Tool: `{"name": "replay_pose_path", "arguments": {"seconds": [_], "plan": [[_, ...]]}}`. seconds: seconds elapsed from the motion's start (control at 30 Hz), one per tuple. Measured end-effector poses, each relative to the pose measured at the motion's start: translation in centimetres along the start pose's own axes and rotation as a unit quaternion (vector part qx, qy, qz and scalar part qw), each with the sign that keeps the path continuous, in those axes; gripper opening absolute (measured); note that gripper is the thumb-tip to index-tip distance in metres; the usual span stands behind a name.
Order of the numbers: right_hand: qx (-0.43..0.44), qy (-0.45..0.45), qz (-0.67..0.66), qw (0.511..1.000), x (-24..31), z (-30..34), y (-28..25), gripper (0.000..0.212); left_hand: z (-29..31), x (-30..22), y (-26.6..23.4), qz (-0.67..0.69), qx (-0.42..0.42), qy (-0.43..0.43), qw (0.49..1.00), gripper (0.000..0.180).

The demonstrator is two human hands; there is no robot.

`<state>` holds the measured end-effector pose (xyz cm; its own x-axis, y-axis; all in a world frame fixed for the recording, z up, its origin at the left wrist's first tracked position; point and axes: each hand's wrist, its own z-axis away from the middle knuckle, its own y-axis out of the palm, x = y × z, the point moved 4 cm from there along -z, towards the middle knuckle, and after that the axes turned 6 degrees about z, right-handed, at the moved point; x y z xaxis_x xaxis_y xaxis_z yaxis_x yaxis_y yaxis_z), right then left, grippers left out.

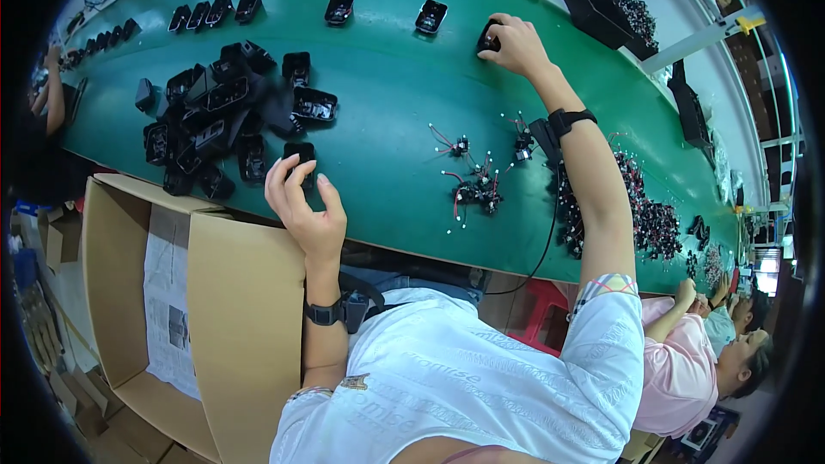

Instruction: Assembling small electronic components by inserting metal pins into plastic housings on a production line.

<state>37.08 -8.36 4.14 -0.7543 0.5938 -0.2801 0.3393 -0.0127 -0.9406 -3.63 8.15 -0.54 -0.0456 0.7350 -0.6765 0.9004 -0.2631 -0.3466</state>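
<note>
Up and far left from the fingers of the left hand (311,222), a line of black housings (102,39) and a closer group of four (220,9) stand along the far side of the green table (387,77), apparently the share already set out. Just left of those fingers lies a jumbled heap of housings (228,94), seemingly what is left to do. The left fingers themselves are curved and loosely parted at the edge of a near housing (299,151); whether they grip it cannot be told. Well beyond them, one faced-up housing (340,7) and then another, spaced-out housing (431,16) lead toward the right hand (520,45), whose thumb and fingers close around a single black housing (488,35); the row looks partly laid, with this piece not yet released. Nearer the body than the right fingers, a few loose wired parts (478,193) lie apart from the housings, and farther right spreads a pile of wired parts (644,215), apparently untouched.
</note>
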Motion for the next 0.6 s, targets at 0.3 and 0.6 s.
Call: {"name": "replay_pose_path", "arguments": {"seconds": [0.3, 0.6], "plan": [[0.027, -0.029, -0.075, 0.996, -0.3, -0.2, -0.2, 0.051, -0.2, 0.5, 0.9, -0.024, 0.019, -0.026, 0.999, 0.030], [0.013, -0.089, -0.085, 0.992, -0.2, 0.6, 0.0, 0.055, -0.2, 0.6, 1.3, -0.022, 0.027, -0.044, 0.998, 0.039]]}}
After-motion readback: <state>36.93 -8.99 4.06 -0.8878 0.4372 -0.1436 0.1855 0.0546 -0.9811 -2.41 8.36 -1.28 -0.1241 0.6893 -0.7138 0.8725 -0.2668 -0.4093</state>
